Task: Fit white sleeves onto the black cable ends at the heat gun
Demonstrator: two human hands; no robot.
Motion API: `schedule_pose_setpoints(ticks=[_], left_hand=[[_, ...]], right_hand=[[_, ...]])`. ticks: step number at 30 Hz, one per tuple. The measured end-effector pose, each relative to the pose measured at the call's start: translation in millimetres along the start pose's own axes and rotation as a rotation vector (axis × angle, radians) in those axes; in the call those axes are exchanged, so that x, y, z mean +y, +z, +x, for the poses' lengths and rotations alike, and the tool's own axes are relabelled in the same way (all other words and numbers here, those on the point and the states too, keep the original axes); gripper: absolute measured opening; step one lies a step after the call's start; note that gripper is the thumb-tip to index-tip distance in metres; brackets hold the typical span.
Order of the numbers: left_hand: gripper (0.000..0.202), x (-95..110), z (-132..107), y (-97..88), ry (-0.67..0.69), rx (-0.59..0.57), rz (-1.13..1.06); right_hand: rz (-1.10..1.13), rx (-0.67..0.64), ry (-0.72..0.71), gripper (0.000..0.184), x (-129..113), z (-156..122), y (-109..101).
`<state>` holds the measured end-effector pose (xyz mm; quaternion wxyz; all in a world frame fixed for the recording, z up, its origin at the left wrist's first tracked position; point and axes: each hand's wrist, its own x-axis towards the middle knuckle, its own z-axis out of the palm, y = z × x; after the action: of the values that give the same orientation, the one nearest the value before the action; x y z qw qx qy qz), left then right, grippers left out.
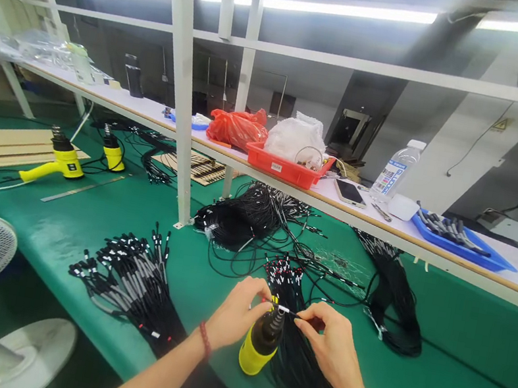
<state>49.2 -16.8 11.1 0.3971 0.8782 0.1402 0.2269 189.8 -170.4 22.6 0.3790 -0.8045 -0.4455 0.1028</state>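
Your left hand (238,314) and right hand (328,340) both pinch a thin cable (286,309) with a white tip, thumbs and fingertips pressed together; the cable runs level between your hands, just above the ribbed black nozzle of an upright heat gun (259,348); the gun's glossy yellow body stands on the smooth green bench (462,350), with limp black cables (302,375) heaped around it; a red beaded bracelet (205,340) circles your left wrist; left of your hands lies a bristling bundle (132,285) of black cables with grey sleeves and white tips; more black coils (239,217) sprawl farther along the bench.
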Motion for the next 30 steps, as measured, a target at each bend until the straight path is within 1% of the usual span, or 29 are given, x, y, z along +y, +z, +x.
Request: schedule_pose_setpoints(ticks=[1, 4, 6, 8, 11, 13, 15, 17, 19, 20, 21, 23, 25, 27, 30], left_hand=[[0.013, 1.1, 0.2, 0.3, -0.01, -0.004, 0.031], [0.033, 3.6, 0.7, 0.6, -0.048, -0.041, 0.143], [0.04, 3.7, 0.9, 0.9, -0.063, -0.068, 0.178], [0.035, 2.6, 0.8, 1.6, -0.051, -0.056, 0.147], [0.019, -0.2, 0.6, 2.4, -0.01, 0.012, 0.055], [0.014, -3.4, 0.9, 1.1, -0.005, 0.049, 0.015], [0.016, -10.4, 0.5, -2.2, -0.037, 0.052, 0.007], [0.014, -24.6, -2.6, -6.8, -0.097, -0.002, 0.086], [0.014, -47.2, -10.5, -11.0, -0.195, -0.11, 0.271], [0.019, -61.2, -16.7, -12.4, -0.256, -0.18, 0.394], [0.023, -76.2, -24.3, -13.1, -0.307, -0.226, 0.46], [0.03, -106.5, -42.6, -12.2, -0.39, -0.296, 0.523], [0.034, -132.6, -62.2, -8.6, -0.452, -0.384, 0.564], [0.035, -151.4, -79.3, -3.6, -0.48, -0.452, 0.59], [0.03, -166.8, -95.2, 2.9, -0.489, -0.499, 0.617]], right_hand=[[-0.001, -0.01, 0.0, 0.012, 0.6, -0.2, -1.0], [0.0, -0.084, -0.001, 0.018, 0.5, -2.2, -4.4], [-0.008, -0.115, -0.012, 0.021, -1.4, -3.9, -5.5], [-0.022, -0.088, -0.026, 0.02, -3.9, -4.9, -4.9], [-0.019, -0.006, -0.032, 0.018, -3.6, -1.7, -1.8], [0.03, 0.058, 0.022, 0.02, 4.7, 4.3, 0.6], [0.092, 0.136, 0.123, 0.027, 22.1, 12.1, 3.0], [0.123, 0.206, 0.225, 0.045, 47.6, 18.3, 6.0], [0.132, 0.245, 0.314, 0.063, 76.7, 19.3, 10.6], [0.143, 0.245, 0.358, 0.066, 90.8, 17.3, 13.5], [0.156, 0.242, 0.393, 0.067, 103.9, 13.6, 16.7], [0.193, 0.223, 0.431, 0.063, 125.0, 2.8, 23.2], [0.229, 0.195, 0.438, 0.06, 138.8, -9.5, 28.9], [0.264, 0.151, 0.425, 0.057, 146.1, -19.3, 32.6], [0.309, 0.083, 0.386, 0.052, 149.4, -25.8, 35.3]])
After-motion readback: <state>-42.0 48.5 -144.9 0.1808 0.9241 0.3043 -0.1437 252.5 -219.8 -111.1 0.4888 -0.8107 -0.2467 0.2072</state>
